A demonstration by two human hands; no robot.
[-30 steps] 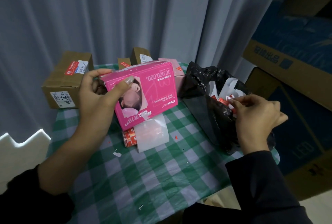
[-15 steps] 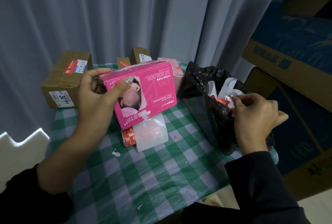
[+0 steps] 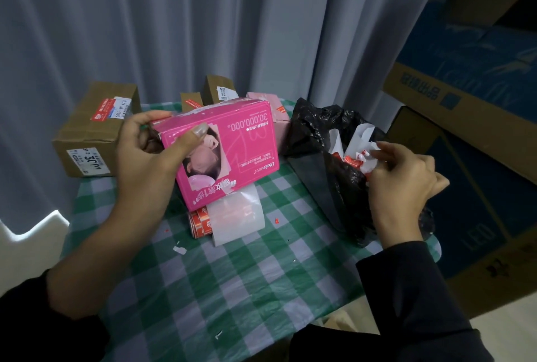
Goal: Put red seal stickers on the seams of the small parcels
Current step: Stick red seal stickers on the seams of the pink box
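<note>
Hardly anything has shifted: my right hand has crept a touch higher in the mouth of the black bag, and my left hand holds the pink box as before.

By my count there are three brown boxes, a big one at the left edge of the checked cloth and two small ones at the back. At least one pale pink box sits behind the pink box; there may be a second under it. There is one sticker roll, lying on the cloth just below the pink box with its white backing strip unrolled, and one bag.

My left hand is clamped on the near end of the pink box, thumb across its printed face and fingers curled over the top edge, holding it tilted above the cloth. My right fingertips are drawn together, pinching the paper scraps, crumpled red and white, inside the bag.
</note>
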